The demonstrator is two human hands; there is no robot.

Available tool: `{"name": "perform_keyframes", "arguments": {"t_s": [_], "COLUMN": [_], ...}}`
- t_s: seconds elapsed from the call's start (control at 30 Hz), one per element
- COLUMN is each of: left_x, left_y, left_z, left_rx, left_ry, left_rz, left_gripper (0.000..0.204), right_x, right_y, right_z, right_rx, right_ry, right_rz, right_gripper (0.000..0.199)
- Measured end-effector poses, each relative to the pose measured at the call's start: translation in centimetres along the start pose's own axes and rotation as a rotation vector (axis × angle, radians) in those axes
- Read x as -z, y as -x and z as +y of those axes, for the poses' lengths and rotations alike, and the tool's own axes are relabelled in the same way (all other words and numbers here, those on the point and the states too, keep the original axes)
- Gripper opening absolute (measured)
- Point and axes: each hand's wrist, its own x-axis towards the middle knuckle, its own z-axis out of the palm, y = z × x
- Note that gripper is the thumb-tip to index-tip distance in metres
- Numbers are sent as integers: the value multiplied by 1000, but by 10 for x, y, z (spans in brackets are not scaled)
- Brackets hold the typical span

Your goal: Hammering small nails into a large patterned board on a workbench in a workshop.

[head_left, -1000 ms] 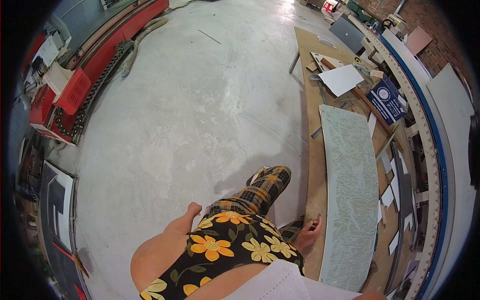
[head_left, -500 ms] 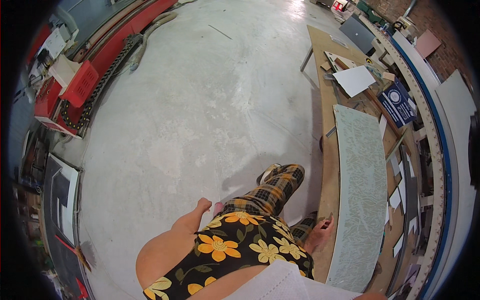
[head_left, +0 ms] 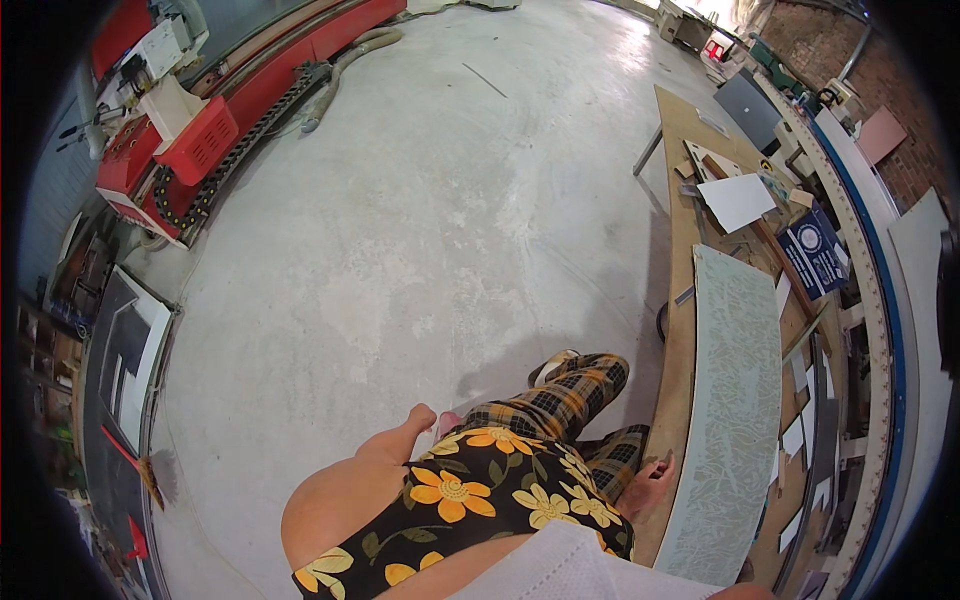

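Note:
My left hand (head_left: 422,416) hangs over the floor with its fingers curled in, and nothing shows in it. A small pink thing (head_left: 449,424), too little seen to name, lies close by, next to my plaid trousers (head_left: 540,400). My right hand (head_left: 652,484) is at the near edge of the wooden table (head_left: 682,300), fingers loosely bent and apart, nothing visible in them. Just right of it lies a long pale-green patterned panel (head_left: 735,400) along the table; the hand looks nearest to this panel, though I cannot tell whether it touches.
Farther along the table lie a white sheet (head_left: 737,202), a dark-blue box (head_left: 812,252) and several offcuts. A red machine (head_left: 205,140) with a cable chain stands at the left. A broom (head_left: 140,468) and dark-and-white panels (head_left: 135,355) lie at the left side. Grey concrete floor (head_left: 400,250) stretches ahead.
My view has shifted slightly, so the table, panel and machine sit lower and farther right in the picture. Both hands keep about the same pose; neither takes hold of anything.

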Motion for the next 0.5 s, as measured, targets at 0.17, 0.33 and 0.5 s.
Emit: {"name": "perform_keyframes", "arguments": {"t_s": [0.17,0.33,0.5], "left_x": [5,7,18], "left_y": [11,5,5], "left_z": [5,-8,-8], "left_rx": [168,173,-94], "left_ry": [96,260,-103], "left_rz": [89,-21,157], "left_gripper": [28,23,22], "right_x": [-1,-2,4], "right_y": [1,-1,-2], "right_z": [2,-1,-15], "right_rx": [-8,105,6], "right_ry": [-56,-23,-61], "right_rz": [9,85,16], "right_gripper": [37,36,35]}}
